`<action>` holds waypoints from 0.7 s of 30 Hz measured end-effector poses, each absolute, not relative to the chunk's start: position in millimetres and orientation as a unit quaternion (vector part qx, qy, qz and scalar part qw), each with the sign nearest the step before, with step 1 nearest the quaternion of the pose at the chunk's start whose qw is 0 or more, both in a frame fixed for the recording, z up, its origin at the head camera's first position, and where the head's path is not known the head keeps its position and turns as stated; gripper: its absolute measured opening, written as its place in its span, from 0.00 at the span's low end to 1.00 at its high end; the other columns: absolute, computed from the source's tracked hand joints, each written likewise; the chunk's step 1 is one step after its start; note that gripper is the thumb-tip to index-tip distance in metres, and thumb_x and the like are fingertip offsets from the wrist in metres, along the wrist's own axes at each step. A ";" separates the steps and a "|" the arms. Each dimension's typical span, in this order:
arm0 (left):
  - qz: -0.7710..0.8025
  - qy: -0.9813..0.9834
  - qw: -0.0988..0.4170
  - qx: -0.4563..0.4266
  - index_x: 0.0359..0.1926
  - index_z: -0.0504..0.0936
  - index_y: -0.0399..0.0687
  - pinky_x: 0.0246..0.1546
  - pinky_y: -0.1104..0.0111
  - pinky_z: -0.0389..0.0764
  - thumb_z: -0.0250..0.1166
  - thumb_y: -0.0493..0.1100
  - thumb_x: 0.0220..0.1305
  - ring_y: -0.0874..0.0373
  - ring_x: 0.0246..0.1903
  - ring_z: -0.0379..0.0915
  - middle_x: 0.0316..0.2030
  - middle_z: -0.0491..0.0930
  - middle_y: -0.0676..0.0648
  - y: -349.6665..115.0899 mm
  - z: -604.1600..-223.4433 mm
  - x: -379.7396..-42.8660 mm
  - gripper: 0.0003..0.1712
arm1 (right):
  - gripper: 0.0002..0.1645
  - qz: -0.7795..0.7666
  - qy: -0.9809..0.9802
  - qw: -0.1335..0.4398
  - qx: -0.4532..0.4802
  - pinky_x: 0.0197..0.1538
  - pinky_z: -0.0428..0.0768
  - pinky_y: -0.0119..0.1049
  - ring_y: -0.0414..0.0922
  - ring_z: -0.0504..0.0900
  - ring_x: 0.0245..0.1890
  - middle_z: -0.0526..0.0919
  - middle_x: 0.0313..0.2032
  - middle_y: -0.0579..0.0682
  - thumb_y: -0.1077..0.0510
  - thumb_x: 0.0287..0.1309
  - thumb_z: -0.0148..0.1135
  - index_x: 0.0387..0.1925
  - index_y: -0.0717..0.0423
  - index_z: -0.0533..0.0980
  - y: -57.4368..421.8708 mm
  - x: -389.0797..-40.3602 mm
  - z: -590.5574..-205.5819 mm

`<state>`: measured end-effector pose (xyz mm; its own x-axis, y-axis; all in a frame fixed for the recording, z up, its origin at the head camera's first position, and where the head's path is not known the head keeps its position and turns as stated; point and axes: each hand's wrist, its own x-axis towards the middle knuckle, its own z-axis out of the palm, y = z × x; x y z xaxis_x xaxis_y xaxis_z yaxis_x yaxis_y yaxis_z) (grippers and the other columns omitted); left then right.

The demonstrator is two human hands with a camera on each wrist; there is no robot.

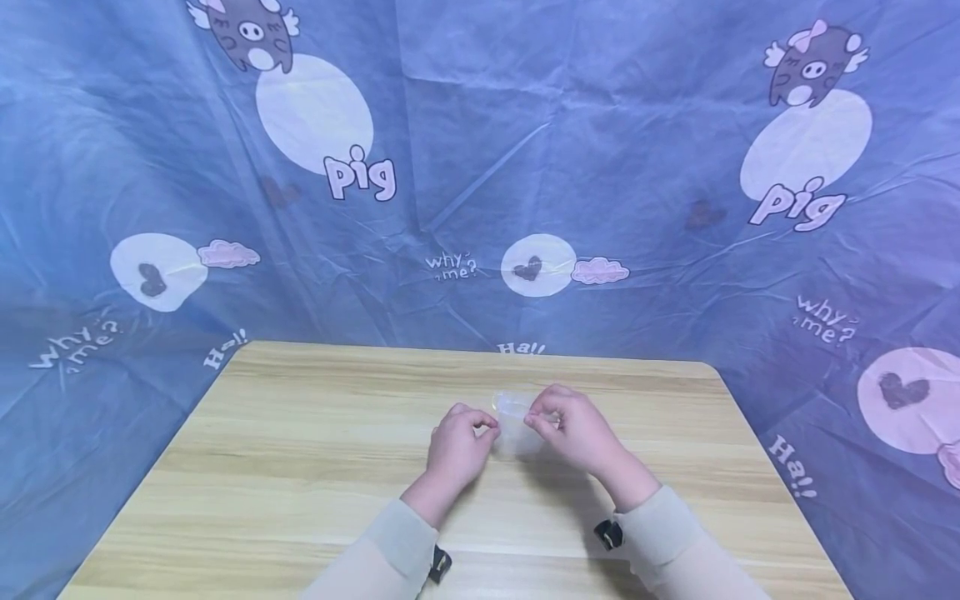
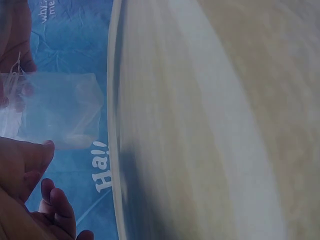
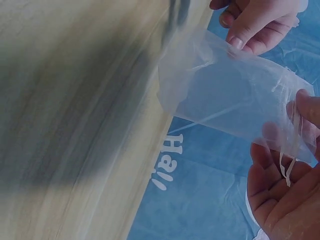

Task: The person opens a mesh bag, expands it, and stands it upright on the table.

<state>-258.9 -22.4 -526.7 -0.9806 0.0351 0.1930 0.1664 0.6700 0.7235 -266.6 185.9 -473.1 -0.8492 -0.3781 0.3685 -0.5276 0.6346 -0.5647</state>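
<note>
A small sheer white drawstring pouch (image 1: 516, 435) hangs between the two hands over the table, see-through and looking flat. My left hand (image 1: 459, 442) pinches one side edge of it between thumb and forefinger, as the right wrist view shows. At the gathered mouth end, my right hand (image 1: 573, 425) holds the pouch (image 3: 215, 90) with the thumb on the near face and fingers behind the mesh. Thin white cords (image 3: 289, 162) dangle from that end beside the right fingers (image 3: 262, 180).
Beneath the hands lies a light wood-grain table (image 1: 315, 467) with rounded far corners. A blue printed cloth (image 1: 465, 183) surrounds its back and sides. Both sleeves (image 1: 660, 525) are pale, with a black clip (image 1: 608, 534) by the right cuff and another (image 1: 440, 564) by the left.
</note>
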 end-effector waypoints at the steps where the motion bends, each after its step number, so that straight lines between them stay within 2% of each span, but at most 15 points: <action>1: -0.397 -0.912 0.082 -0.056 0.36 0.92 0.54 0.42 0.57 0.75 0.76 0.46 0.64 0.56 0.39 0.78 0.39 0.80 0.55 -22.5 -527.0 -258.7 0.03 | 0.03 0.343 -0.899 0.105 0.251 0.53 0.84 0.52 0.48 0.86 0.43 0.86 0.39 0.46 0.62 0.63 0.74 0.33 0.53 0.86 185.4 -266.4 -473.2; 10: -0.372 -0.925 0.067 -0.048 0.34 0.92 0.55 0.41 0.57 0.73 0.77 0.47 0.62 0.57 0.38 0.76 0.36 0.77 0.57 -23.4 -528.3 -258.9 0.03 | 0.04 0.334 -0.903 0.087 0.254 0.53 0.84 0.52 0.48 0.86 0.42 0.86 0.39 0.45 0.61 0.61 0.75 0.32 0.51 0.86 183.6 -264.8 -475.3; 21: -0.355 -0.933 0.042 -0.044 0.35 0.93 0.56 0.42 0.57 0.73 0.76 0.46 0.62 0.55 0.40 0.78 0.37 0.77 0.56 -24.2 -528.5 -258.0 0.03 | 0.07 0.319 -0.909 0.076 0.259 0.50 0.85 0.50 0.45 0.85 0.41 0.85 0.38 0.43 0.61 0.61 0.76 0.29 0.48 0.86 182.0 -263.5 -475.8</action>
